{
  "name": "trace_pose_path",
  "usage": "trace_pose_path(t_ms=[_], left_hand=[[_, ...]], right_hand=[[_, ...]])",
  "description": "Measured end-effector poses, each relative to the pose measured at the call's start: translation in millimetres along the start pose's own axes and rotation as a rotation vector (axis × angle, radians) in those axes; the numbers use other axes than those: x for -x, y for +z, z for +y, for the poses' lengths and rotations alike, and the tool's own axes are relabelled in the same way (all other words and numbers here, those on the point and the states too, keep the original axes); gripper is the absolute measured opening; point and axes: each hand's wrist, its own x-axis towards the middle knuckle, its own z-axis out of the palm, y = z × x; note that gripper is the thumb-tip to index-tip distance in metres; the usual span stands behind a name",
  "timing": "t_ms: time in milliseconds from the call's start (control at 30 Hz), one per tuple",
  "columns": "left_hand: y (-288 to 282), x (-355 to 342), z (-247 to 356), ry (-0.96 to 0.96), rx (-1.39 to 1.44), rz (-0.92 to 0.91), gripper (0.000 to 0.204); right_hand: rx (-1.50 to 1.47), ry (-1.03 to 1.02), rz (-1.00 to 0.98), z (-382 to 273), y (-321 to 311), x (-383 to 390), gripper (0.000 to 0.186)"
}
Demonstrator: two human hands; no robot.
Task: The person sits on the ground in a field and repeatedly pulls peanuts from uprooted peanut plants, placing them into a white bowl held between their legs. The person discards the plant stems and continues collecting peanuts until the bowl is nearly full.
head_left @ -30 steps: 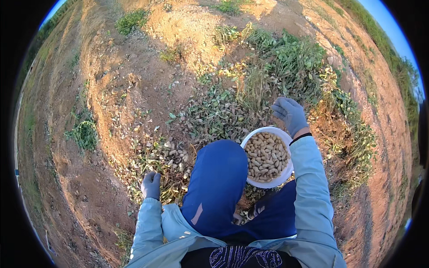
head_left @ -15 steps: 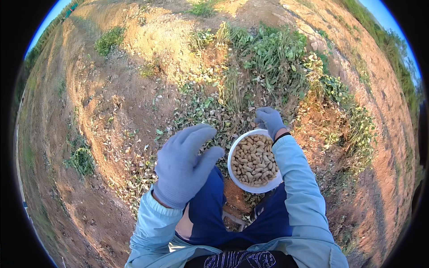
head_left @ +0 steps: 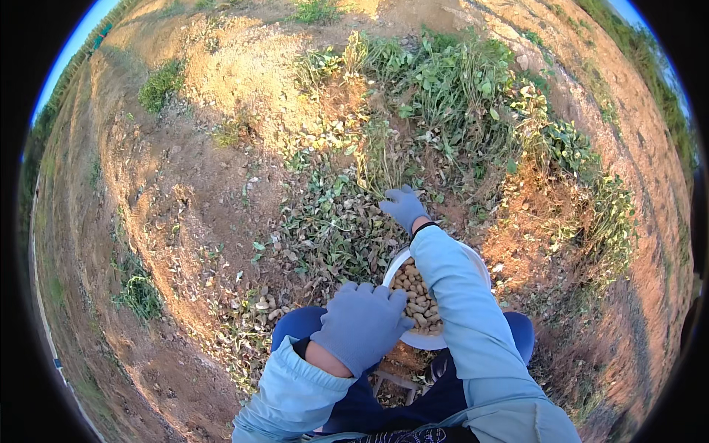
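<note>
Both my hands wear grey-blue gloves. My right hand (head_left: 405, 208) reaches past the far rim of a white bucket (head_left: 478, 260), its fingers closed at the lower ends of some dry, yellow-green peanut plant stems (head_left: 381, 159); the fingertips are partly hidden. Unshelled peanuts (head_left: 418, 299) lie in the bucket, partly covered by my right forearm. My left hand (head_left: 362, 325) is at the bucket's near left side, back up, fingers slightly apart and bent down, thumb by the rim. Nothing shows in it. The bucket stands between my knees.
A heap of pulled green plants (head_left: 458, 96) lies beyond my right hand, with more plants (head_left: 591, 184) to the right. Fallen leaves (head_left: 332, 221) cover the soil ahead. Several loose peanuts (head_left: 267, 304) lie left of my knee. A green tuft (head_left: 139, 295) sits farther left.
My right hand has moved left and away from the bucket's far rim to the stems. My left hand has come down and right toward the bucket. The view has shifted slightly.
</note>
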Motion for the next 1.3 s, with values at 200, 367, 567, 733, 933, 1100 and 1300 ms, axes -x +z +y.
trace_pose_path(t_ms=[200,367,567,733,933,1100,1300], left_hand=[[-2.7,-4.6,-12.9,-0.008,0.029,-0.032,0.034],[-3.2,-4.7,-19.9,-0.015,0.049,-0.019,0.036],[-4.9,-4.9,-18.2,-0.005,0.035,-0.051,0.037],[-3.8,-1.0,-21.9,-0.004,0.051,-0.047,0.037],[-9.5,-1.7,-15.1,-0.016,0.095,-0.082,0.039],[-13.5,-0.3,-15.6,-0.066,0.147,-0.127,0.039],[-5.1,9.3,-15.1,0.016,0.214,0.183,0.038]], right_hand=[[-0.046,0.042,-0.074,11.9,8.3,-23.9,0.083],[-0.174,-0.042,-0.031,-13.9,-6.3,13.5,0.081],[-0.197,-0.395,0.109,-63.2,-14.8,71.2,0.077],[-0.406,-0.558,0.249,-126.8,-60.1,62.6,0.074],[-0.874,-0.515,0.355,-181.3,-162.2,-2.0,0.066],[-0.691,-0.388,-0.005,-156.4,-132.2,55.6,0.041],[-0.340,-0.326,-0.286,-71.1,-102.2,173.2,0.031]])
